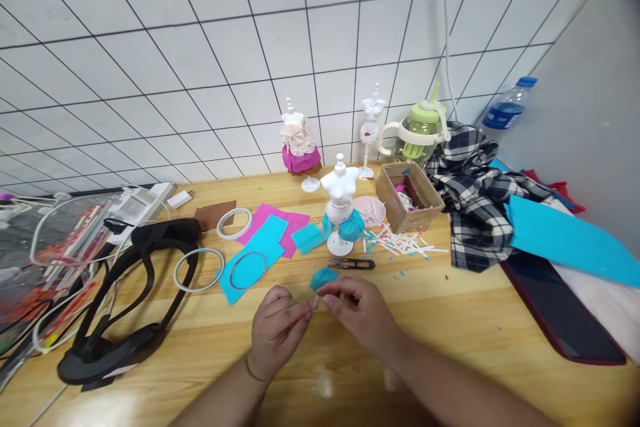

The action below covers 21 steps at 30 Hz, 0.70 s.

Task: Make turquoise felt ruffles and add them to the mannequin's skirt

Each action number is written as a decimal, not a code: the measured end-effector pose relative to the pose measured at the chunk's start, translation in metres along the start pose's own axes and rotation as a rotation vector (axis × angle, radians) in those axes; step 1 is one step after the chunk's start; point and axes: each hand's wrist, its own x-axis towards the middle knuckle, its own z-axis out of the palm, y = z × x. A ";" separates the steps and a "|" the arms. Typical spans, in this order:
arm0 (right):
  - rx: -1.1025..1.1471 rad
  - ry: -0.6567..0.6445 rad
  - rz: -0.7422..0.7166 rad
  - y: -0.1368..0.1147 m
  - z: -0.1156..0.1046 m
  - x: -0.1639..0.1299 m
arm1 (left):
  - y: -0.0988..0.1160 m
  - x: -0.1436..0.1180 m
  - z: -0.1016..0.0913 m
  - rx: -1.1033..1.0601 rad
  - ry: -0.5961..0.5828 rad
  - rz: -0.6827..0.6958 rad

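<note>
My left hand and my right hand meet fingertip to fingertip low over the wooden table. Between them they pinch a small gathered piece of teal fabric. Just beyond lie small black thread snips. Behind the snips stands a white miniature mannequin with teal ruffles at its waist.
Teal and pink fabric sheets with tape rings lie left. A black stand and cables sit far left. A cardboard box, paper strips, plaid cloth, a green cup, two further mannequins stand behind.
</note>
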 end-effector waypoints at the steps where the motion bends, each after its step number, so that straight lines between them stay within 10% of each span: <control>1: 0.008 -0.004 0.014 0.000 -0.001 0.001 | 0.001 0.001 0.000 0.006 -0.007 0.004; 21: -0.212 -0.012 -0.279 -0.002 -0.009 -0.006 | 0.009 0.008 0.007 0.014 -0.072 -0.060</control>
